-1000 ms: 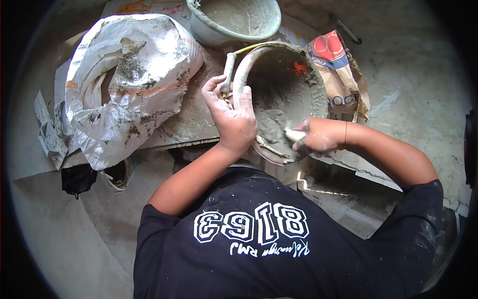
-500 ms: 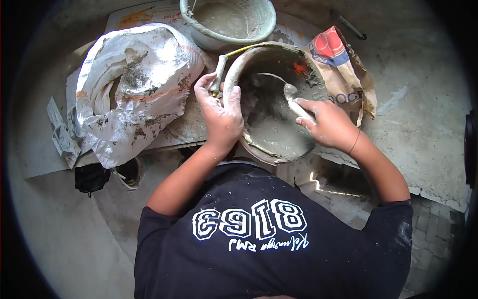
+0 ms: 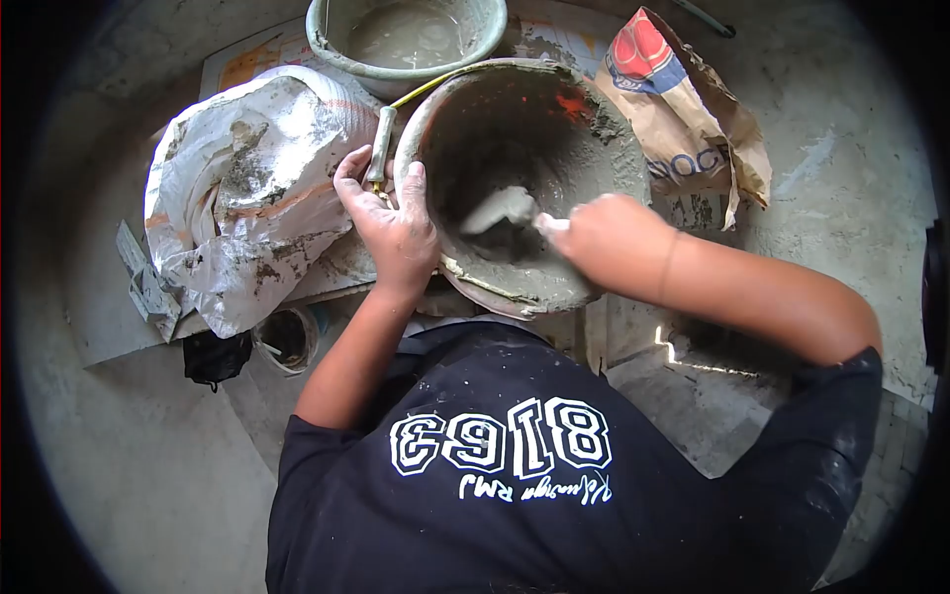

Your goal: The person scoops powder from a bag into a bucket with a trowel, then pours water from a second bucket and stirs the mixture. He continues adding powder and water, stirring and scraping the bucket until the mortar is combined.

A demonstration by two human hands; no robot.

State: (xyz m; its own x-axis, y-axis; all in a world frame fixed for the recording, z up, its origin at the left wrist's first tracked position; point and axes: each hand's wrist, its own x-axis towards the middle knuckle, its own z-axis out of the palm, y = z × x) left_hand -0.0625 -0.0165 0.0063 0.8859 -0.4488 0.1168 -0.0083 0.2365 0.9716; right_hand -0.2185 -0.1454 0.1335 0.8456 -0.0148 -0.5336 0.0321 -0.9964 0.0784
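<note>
A bucket [image 3: 618, 148] coated in grey wet mix stands tilted, its opening facing me. My left hand [image 3: 396, 233] holds its left rim, thumb at the edge, the other fingers outside by the bucket's light handle grip [image 3: 380, 144]. In my right hand [image 3: 618, 243], closed round its handle, is a trowel [image 3: 503, 210] smeared with grey mix. The trowel's blade is inside the bucket, over the dark hollow of the mix; part of its handle is hidden by my fingers.
Behind the bucket is a green basin [image 3: 485, 45] of cloudy grey liquid. A white woven sack [image 3: 267, 198] lies left and a torn paper bag [image 3: 683, 129] right. Below the board's front edge are a black bag [image 3: 216, 358] and a small container [image 3: 285, 340].
My right hand has moved down and left, swinging the trowel from the bucket's right side to its middle. Bucket and left hand appear further left in view.
</note>
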